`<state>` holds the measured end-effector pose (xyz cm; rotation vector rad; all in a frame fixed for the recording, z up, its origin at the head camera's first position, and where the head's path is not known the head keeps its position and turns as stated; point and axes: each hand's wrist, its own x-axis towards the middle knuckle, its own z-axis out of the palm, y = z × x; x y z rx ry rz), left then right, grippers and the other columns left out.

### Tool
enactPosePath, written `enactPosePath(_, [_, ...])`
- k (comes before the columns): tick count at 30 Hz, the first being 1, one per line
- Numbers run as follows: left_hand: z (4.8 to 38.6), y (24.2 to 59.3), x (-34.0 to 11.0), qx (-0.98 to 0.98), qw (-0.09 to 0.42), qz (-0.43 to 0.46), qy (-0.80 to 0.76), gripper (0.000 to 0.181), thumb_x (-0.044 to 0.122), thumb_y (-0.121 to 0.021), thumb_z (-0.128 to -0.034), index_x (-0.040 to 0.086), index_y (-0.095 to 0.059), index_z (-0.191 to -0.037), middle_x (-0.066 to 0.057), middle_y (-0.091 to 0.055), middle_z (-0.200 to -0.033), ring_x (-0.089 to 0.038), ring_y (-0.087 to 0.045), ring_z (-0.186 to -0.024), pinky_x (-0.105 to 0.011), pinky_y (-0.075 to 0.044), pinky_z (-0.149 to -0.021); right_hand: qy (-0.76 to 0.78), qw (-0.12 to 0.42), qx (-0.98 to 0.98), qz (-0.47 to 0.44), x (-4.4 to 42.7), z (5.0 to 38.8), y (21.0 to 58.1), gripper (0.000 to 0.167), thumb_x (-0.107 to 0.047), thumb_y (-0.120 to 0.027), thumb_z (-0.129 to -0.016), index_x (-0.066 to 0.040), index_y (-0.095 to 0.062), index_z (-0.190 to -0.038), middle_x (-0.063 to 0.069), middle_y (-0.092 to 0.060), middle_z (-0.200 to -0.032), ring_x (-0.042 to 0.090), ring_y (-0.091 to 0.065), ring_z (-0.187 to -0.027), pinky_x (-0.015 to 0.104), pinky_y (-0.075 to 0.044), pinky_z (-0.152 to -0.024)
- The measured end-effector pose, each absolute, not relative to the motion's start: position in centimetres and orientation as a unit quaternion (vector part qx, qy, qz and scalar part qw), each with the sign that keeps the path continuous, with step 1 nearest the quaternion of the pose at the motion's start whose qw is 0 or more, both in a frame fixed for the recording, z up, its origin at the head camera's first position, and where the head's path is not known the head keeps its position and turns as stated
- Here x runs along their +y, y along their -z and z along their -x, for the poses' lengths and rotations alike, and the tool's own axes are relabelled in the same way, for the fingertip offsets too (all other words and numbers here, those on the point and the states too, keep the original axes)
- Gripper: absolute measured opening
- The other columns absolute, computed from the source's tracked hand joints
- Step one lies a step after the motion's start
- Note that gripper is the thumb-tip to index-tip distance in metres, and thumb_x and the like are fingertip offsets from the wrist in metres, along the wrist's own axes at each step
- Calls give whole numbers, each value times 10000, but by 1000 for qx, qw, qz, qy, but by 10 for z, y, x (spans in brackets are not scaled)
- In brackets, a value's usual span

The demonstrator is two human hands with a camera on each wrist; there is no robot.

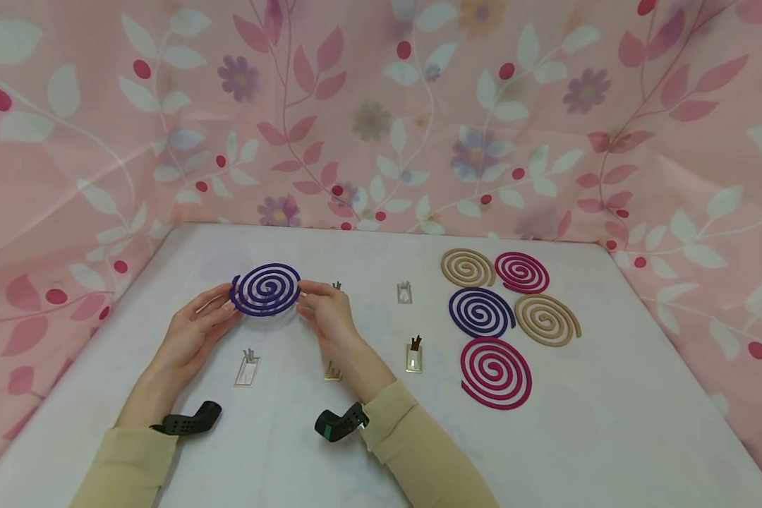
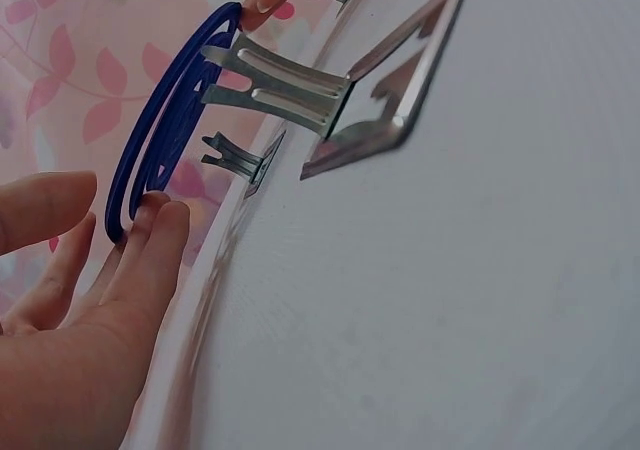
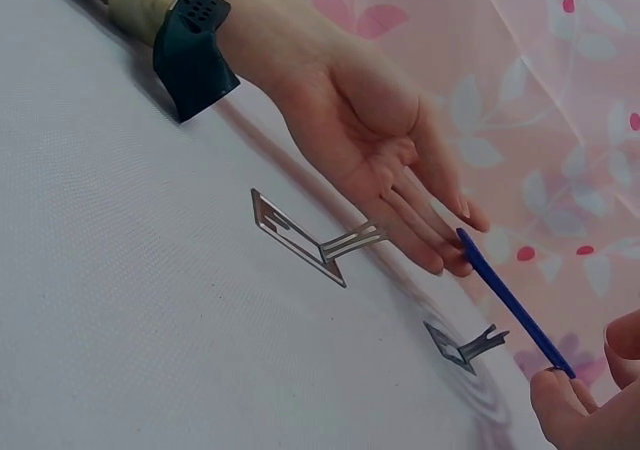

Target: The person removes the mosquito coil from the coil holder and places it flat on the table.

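A blue-violet mosquito coil [image 1: 273, 288] is held above the left part of the white table, lying nearly flat between both hands. My left hand [image 1: 193, 328] holds its left edge, with fingertips against the rim. At the right edge, the right hand [image 1: 330, 310] pinches the rim between thumb and fingers. Below them stand small metal coil stands: one silver stand [image 1: 248, 369] near the left wrist, and a gold one [image 1: 333, 372] partly covered by the right forearm. Seen close in the left wrist view, one stand [image 2: 290, 85] has an upright forked prong.
On the right lie more coils: blue [image 1: 480, 312], two tan [image 1: 546, 321] and two magenta [image 1: 495, 374], some touching. Other stands, one silver [image 1: 404, 293] and one gold [image 1: 414, 358], are mid-table. A pink floral cloth [image 1: 368, 169] hangs around the table.
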<state>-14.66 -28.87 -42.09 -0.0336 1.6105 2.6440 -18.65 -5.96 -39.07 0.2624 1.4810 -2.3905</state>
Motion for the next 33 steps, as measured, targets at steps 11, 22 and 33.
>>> enactPosePath(11, [144, 417, -287, 537, 16, 29, -843, 499, -23, -594, -967, 12, -433, -1438, 0, -674, -1227, -90, -680, -1084, -271, -535, -954, 825, 148, 540, -80, -55, 186, 389, 326, 92, -601, -834, 24, -691, -1139, 109, -670, -1136, 171, -647, -919, 290, -562, -878])
enactPosePath(22, [145, 417, -284, 540, 9, 20, -842, 440, -25, -595, -967, 17, -475, -1388, -9, -699, -1184, -96, -689, -1062, -255, -548, -937, 806, 107, 578, -70, -52, 186, 392, 222, 68, -684, -857, -16, -722, -1059, 84, -676, -1045, 159, -683, -845, 306, -589, -863])
enactPosePath(33, [146, 401, -247, 549, 27, 40, -834, 350, -21, -605, -963, 50, -532, -1298, 25, -744, -1070, -88, -713, -946, -222, -570, -871, 741, 105, 663, 19, -4, 190, 379, 204, -25, -708, -898, -33, -714, -1102, 105, -682, -1055, 168, -703, -844, 298, -601, -833])
